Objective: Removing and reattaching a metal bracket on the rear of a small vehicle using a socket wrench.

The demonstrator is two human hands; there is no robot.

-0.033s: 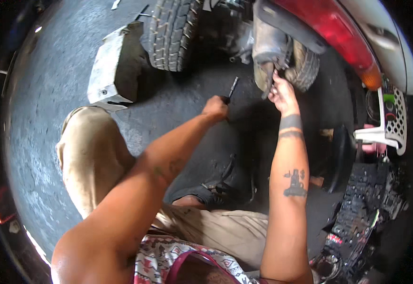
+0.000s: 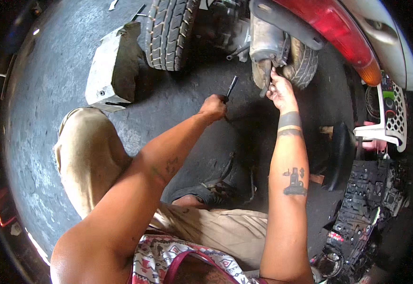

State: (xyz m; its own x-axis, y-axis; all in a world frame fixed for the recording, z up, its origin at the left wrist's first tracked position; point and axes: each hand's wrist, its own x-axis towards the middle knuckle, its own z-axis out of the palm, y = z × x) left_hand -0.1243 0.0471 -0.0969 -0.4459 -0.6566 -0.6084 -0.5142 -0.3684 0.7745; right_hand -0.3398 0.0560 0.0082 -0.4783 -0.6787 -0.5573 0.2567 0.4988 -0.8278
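My left hand (image 2: 213, 108) is closed around a slim, dark rod-shaped tool (image 2: 232, 87), whose far end points up and away over the floor. My right hand (image 2: 281, 92) reaches to the lower end of a grey exhaust muffler (image 2: 264, 40) under the vehicle's rear. Its fingers are curled, with one fingertip up against the bracket area there. A flat dark metal piece (image 2: 266, 78) hangs just left of those fingers. Whatever the fingertips grip is too small to make out. Right behind the muffler is a worn tyre (image 2: 306, 66).
A treaded tyre (image 2: 167, 35) stands at the top centre, beside a bent silver metal guard (image 2: 110, 71) on the floor. The red tail light (image 2: 332, 28) overhangs at upper right. A white perforated bracket (image 2: 386, 130) and a dark engine part (image 2: 358, 203) lie at right.
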